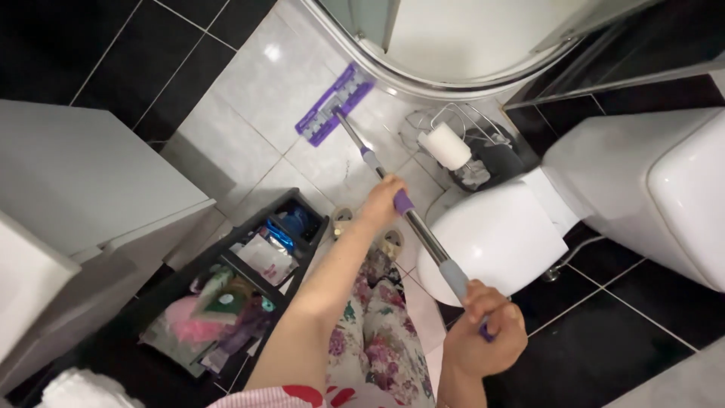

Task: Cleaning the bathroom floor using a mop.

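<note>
You are gripping the mop handle [423, 234] with left hand [384, 200] midway and right hand [483, 336] clenched at its end, its purple head [334, 103] lying on the floor [257, 98] by the shower's curved edge [393, 79]; be keeping it flat

This is a home bathroom. A white ceramic toilet with its lid closed [498, 234] stands on a floor of glossy white and black tiles [257, 91]. Just beyond the toilet a wire stand holds a white paper roll [445, 145], and further beyond it curves the chrome-edged base of a shower cabin [423, 83].
</note>
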